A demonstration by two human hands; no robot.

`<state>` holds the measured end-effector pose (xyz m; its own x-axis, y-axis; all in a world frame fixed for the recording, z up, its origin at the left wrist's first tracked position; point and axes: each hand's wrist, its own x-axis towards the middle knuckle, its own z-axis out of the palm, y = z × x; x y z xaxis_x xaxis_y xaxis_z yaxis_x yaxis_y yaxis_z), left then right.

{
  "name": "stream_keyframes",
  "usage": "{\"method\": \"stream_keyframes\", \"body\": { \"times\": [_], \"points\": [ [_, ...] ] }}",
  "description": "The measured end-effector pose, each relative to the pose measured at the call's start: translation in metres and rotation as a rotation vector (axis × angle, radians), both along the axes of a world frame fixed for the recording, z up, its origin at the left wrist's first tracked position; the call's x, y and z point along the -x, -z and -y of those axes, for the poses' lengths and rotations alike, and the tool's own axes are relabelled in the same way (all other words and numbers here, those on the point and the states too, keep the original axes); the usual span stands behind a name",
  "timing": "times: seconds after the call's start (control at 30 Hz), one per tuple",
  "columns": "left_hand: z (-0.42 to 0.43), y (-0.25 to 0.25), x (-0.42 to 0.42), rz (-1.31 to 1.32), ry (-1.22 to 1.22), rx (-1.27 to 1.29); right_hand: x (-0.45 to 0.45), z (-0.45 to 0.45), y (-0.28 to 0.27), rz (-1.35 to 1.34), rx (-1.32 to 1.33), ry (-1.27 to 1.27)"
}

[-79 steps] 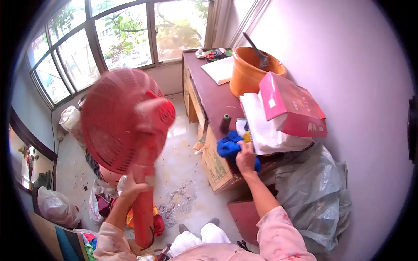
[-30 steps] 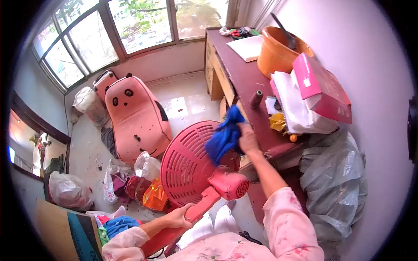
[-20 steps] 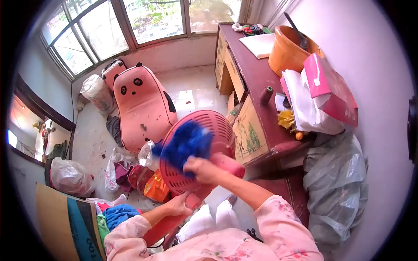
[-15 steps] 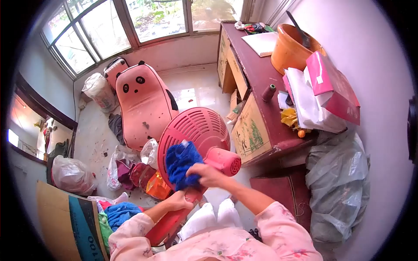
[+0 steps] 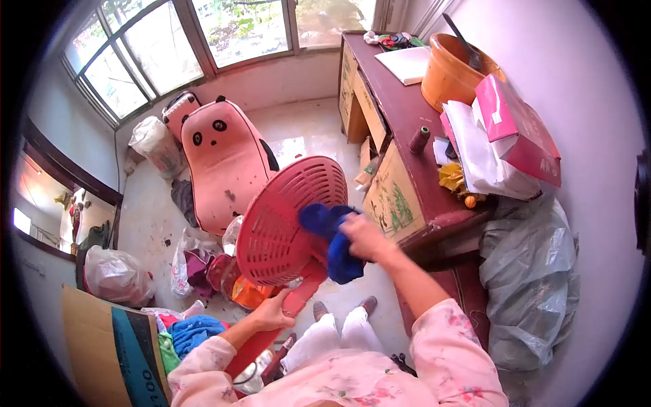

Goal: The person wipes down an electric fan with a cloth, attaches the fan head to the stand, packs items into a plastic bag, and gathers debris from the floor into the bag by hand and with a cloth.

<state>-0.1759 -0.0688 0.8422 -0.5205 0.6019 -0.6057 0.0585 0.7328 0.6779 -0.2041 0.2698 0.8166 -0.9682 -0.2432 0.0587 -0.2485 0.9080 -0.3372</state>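
Note:
In the middle of the head view a red electric fan (image 5: pixel 268 220) is tilted, its round slotted grille turned away to the upper left. My left hand (image 5: pixel 271 313) is closed around the fan's flat red stand, below the grille. My right hand (image 5: pixel 366 237) grips a dark blue cloth (image 5: pixel 344 263), bunched up and partly blurred. The cloth lies over the lower right side of the grille and hangs down beside the stand. It hides part of the fan's head, including the motor housing.
A pink panda-faced suitcase (image 5: pixel 220 159) stands beyond the fan. Plastic bags (image 5: pixel 116 275) line the left floor. A cardboard box (image 5: pixel 91 339) is at lower left. On the right, a dark red desk (image 5: pixel 390 102) bears an orange bucket (image 5: pixel 451 78); a grey plastic-wrapped bundle (image 5: pixel 525 292) stands beside it.
My right hand and the blue cloth have moved right and away from the stand. The fan's head has turned, so its motor housing no longer shows. My left hand stays on the stand.

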Motion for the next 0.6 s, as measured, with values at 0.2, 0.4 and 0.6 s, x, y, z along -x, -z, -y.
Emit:
{"method": "stream_keyframes", "body": {
  "times": [0.2, 0.4, 0.6],
  "points": [
    [0.038, 0.021, -0.010, 0.023, -0.039, -0.072, -0.036, -0.096, 0.002, 0.060, 0.246, 0.366],
    [-0.001, 0.008, 0.008, 0.216, -0.267, -0.269, -0.059, 0.040, 0.004, -0.308, 0.581, 0.315],
    [-0.013, 0.000, 0.041, 0.209, -0.365, -0.342, -0.084, -0.001, 0.032, 0.136, 0.656, 0.303]
  ]
}}
